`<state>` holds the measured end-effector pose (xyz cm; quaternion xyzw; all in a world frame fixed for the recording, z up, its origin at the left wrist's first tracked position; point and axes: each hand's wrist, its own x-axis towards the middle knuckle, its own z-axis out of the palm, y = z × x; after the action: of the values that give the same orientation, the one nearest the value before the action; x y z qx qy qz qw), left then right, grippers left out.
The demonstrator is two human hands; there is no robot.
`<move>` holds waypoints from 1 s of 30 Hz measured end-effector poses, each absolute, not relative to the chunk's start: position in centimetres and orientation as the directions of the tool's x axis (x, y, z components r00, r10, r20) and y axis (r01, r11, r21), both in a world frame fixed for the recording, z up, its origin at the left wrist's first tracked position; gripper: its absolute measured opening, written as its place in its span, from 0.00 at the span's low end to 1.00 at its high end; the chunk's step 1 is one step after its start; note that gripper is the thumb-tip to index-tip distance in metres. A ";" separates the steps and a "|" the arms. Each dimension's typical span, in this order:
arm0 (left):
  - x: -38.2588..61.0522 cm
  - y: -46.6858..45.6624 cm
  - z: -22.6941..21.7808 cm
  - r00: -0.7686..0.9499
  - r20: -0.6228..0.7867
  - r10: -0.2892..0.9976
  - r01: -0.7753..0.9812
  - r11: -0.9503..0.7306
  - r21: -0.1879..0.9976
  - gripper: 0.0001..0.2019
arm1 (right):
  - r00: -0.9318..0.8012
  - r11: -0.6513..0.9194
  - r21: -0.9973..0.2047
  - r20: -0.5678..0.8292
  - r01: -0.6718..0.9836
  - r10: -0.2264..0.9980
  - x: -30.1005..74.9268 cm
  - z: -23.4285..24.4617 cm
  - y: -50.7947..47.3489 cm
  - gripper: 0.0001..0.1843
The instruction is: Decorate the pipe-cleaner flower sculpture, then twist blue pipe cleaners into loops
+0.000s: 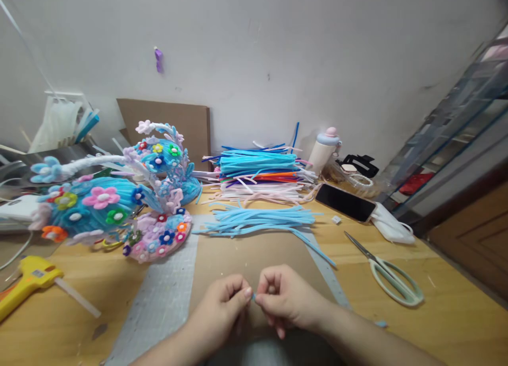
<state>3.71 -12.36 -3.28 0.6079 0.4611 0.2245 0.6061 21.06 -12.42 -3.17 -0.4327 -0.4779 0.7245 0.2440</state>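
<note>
Over the brown cardboard (pixel 222 255), my left hand (pixel 226 308) and my right hand (pixel 289 300) meet fingertip to fingertip, both closed in a pinch. Between them shows a tiny bit of blue pipe cleaner (pixel 253 297); the fingers hide the rest of it. Just beyond the hands lies a loose bundle of light blue pipe cleaners (pixel 257 219), one strand straying right. Behind it is a taller stack of pipe cleaners (pixel 257 164) in turquoise, orange, purple, white and pink.
Fuzzy flower-covered ornaments (pixel 99 207) stand at left, beside a yellow glue gun (pixel 35 278). To the right are scissors (pixel 389 276), a phone (pixel 345 202), a white pouch-like item (pixel 391 225) and a bottle (pixel 325 149). A grey cutting mat (pixel 159 292) lies under the cardboard.
</note>
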 end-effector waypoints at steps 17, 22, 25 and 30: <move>3.7 -12.0 -3.3 0.600 -0.401 0.692 0.104 0.430 0.897 0.23 | -0.610 0.686 -0.495 0.336 0.533 0.717 21.5 -3.1 -13.6 0.10; 3.6 -12.0 -3.4 0.511 -0.293 0.808 0.226 0.203 0.953 0.20 | -0.456 -0.080 -0.943 -0.229 0.322 0.860 20.7 -3.0 -12.8 0.05; 3.4 -12.1 -2.8 0.460 -0.168 0.872 0.375 -0.020 0.927 0.13 | -0.533 -0.438 -0.897 -0.401 0.063 0.745 20.8 -3.2 -12.3 0.07; 2.8 -12.1 -1.9 0.591 0.004 0.806 0.473 -0.351 0.808 0.08 | -0.691 -0.730 -0.673 -0.472 -0.120 0.548 21.9 -3.3 -11.6 0.07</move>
<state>2.78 -12.09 -1.87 0.7956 0.4021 0.2063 0.4034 21.86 -11.63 -3.34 -0.3427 -0.3126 0.8646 0.1932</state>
